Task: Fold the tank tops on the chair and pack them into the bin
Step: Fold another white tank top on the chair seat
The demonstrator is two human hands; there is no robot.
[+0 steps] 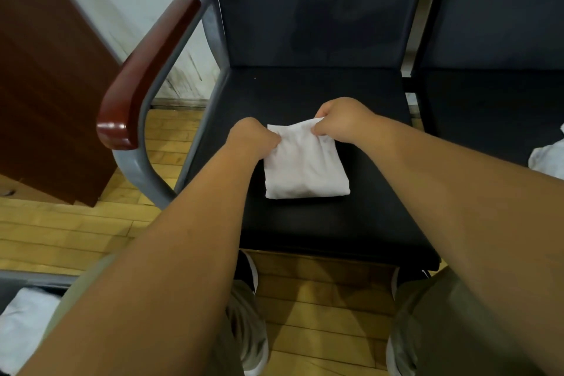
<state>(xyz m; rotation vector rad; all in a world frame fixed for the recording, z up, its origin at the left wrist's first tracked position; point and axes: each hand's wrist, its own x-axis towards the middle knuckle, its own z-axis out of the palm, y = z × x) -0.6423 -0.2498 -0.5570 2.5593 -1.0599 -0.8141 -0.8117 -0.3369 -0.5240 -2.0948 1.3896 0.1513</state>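
1. One white tank top lies folded into a compact rectangle near the middle of the dark seat of the chair.
2. Left hand grips the far-left corner of the tank top. Its fingers are curled under and hidden behind the knuckles.
3. Right hand pinches the far-right corner, where the cloth bunches and rises slightly above the rest of the fold.
4. Both forearms reach from the bottom of the view toward the seat.
5. Chair frame: grey metal, with a reddish-brown wooden armrest on the left side.
6. Second dark seat: just beside the chair on the right. Crumpled white fabric lies on it at the edge of the view.
7. Grey-rimmed container: at lower left, with more white fabric inside.
8. Wooden floor: beneath the chair.
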